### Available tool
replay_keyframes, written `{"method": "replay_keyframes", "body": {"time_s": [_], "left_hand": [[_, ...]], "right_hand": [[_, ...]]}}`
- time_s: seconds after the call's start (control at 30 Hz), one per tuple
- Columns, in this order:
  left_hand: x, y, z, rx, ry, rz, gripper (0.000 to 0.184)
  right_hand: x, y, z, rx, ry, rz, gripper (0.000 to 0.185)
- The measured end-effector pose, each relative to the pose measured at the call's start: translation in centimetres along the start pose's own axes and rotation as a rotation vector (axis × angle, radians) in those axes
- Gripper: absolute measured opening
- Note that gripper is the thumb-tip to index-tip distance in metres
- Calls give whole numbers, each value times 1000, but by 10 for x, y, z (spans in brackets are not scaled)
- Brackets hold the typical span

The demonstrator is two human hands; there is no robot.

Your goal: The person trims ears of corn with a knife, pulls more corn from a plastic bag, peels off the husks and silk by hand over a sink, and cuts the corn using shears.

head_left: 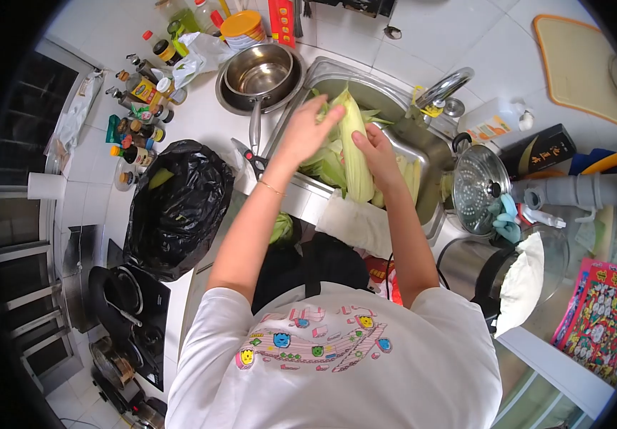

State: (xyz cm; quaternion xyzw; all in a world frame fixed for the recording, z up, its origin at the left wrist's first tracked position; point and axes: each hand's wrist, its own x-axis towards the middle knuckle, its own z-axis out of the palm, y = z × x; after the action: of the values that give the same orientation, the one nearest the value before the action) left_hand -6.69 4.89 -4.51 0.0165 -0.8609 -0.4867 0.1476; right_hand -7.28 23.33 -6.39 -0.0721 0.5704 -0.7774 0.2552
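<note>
An ear of corn [355, 161], wrapped in pale green husk, is upright over the sink [430, 154]. My right hand [380, 154] grips its right side, thumb along the husk. My left hand [311, 132] is beside the ear's upper left, its fingers stretched and apart; whether a fingertip touches the husk I cannot tell. Loose green husk leaves [328, 170] lie in the sink's left part, below my left hand. More pale yellow ears [411, 177] rest right of my right wrist, partly hidden by it.
Left of the sink are a black-bagged bin [180, 214], red-handled scissors [251, 154] and a steel pan [259, 71]. A faucet [448, 87] arches over the right rear. A steamer lid [476, 187] stands at the right. A cloth [355, 223] hangs over the front edge.
</note>
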Motion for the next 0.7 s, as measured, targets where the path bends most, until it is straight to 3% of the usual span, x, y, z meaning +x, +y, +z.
{"method": "replay_keyframes", "body": {"time_s": [0.17, 0.27, 0.47, 0.7], "left_hand": [[-3, 16, 18, -601, -132, -219, 47], [-9, 20, 15, -696, -2, -159, 36], [-17, 33, 7, -619, 130, -72, 34], [-20, 54, -10, -854, 6, -246, 30]], "right_hand": [[2, 6, 9, -24, 28, -92, 31], [0, 6, 12, 29, 5, -122, 29], [-8, 0, 23, 107, -76, -119, 34], [-3, -5, 26, 222, -211, -50, 30]]}}
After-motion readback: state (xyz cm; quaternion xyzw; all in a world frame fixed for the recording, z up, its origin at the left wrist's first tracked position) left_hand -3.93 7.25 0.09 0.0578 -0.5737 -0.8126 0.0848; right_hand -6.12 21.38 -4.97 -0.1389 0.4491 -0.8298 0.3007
